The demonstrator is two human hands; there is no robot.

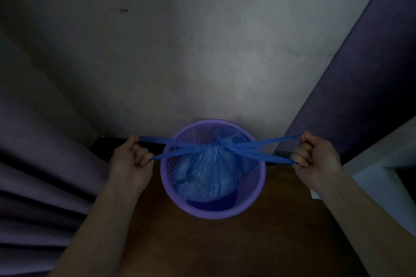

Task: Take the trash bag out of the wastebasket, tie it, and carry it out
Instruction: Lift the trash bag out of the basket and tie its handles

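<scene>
- Left hand [130, 159] and right hand [315, 155] each grip a stretched handle of the thin trash bag [209, 175].
- Soft, light, likely tearable; lift by the knot from the wastebasket [258, 186].

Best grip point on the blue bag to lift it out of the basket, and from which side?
Just under the knot, from straight above. The bag necks down there, and its body sits inside the basket, whose walls block any side approach. Left hand and right hand hold the handle loops pulled out sideways.
</scene>
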